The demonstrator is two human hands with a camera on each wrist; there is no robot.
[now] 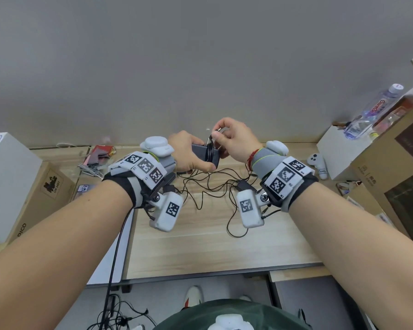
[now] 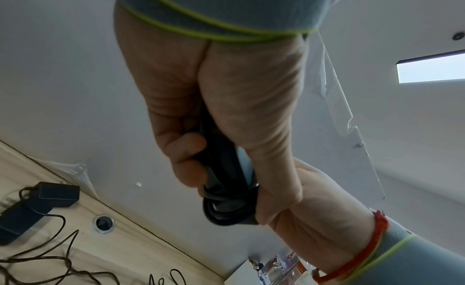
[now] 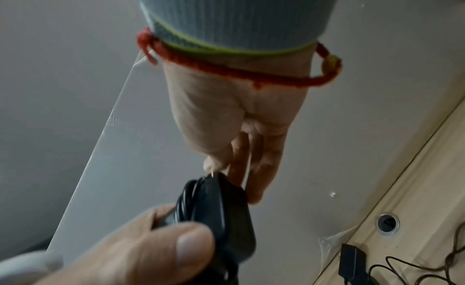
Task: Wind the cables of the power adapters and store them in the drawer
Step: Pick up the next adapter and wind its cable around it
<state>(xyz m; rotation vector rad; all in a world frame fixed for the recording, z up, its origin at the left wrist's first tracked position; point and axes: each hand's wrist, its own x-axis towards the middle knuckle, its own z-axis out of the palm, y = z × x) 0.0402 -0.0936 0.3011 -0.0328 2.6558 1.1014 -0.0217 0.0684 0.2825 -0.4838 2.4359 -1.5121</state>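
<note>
While gripped, black power adapter (image 1: 205,153), cable apparently wound round.

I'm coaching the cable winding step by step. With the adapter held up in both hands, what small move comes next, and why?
Probably tuck the cable end under the wraps. The left hand grips the adapter, its cable already coiled round the body, and the right hand pinches the end at the top.
</note>
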